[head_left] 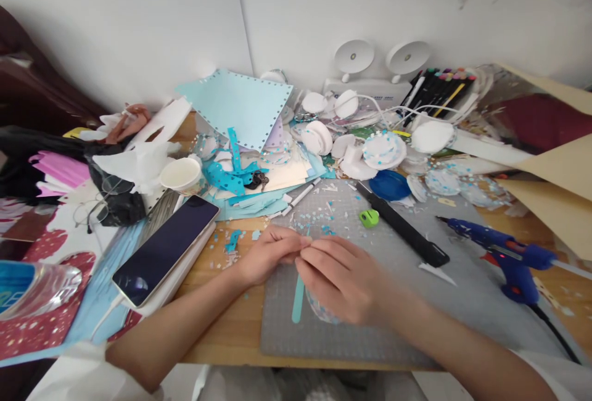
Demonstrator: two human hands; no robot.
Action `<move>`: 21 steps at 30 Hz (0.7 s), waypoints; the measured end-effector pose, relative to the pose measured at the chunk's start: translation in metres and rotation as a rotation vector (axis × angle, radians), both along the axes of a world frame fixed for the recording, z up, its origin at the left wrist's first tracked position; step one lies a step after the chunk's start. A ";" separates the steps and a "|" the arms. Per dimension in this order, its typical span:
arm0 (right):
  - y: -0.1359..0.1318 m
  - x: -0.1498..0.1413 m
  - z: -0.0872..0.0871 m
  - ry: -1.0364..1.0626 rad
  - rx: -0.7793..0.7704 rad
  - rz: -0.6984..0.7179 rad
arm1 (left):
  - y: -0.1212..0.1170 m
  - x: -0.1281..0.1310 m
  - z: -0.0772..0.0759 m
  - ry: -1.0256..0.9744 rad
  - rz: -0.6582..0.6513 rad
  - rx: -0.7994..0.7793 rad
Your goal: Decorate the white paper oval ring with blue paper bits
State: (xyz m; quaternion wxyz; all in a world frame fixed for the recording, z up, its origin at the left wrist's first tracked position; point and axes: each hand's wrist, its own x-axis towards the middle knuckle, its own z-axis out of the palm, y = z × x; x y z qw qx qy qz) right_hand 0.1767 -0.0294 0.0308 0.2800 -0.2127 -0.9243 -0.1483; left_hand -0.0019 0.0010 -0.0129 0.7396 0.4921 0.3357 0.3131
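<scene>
My left hand (272, 254) and my right hand (340, 274) meet over the cutting mat (287, 339), thumbs and fingertips pinched together. Whatever sits between the fingertips is hidden by them. From beneath the right fingers a narrow light-teal paper strip (298, 302) runs toward me, its upper end out of sight. Partly covered by my right palm is a clear round piece with blue and white flecks (324, 312). Just beyond my fingers, tiny blue and white paper bits (319, 219) are scattered on the mat.
To the right are a black cutter-like tool (402, 225), a small green sharpener-like block (369, 218) and a blue glue gun (513, 256). A phone (166, 250) and a water bottle (39, 287) are at left. Teal paper sheets (240, 105) and several white discs (317, 137) crowd the back.
</scene>
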 end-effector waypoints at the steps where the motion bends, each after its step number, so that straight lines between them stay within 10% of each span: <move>1: 0.002 0.002 0.000 0.042 0.000 0.005 | 0.000 0.001 0.000 0.005 0.005 0.010; 11: 0.021 0.038 -0.023 0.889 -0.577 -0.321 | -0.004 0.004 0.008 0.242 -0.137 0.264; 21: 0.019 0.034 -0.029 1.080 -1.224 -0.147 | -0.005 0.007 0.010 0.290 -0.336 0.432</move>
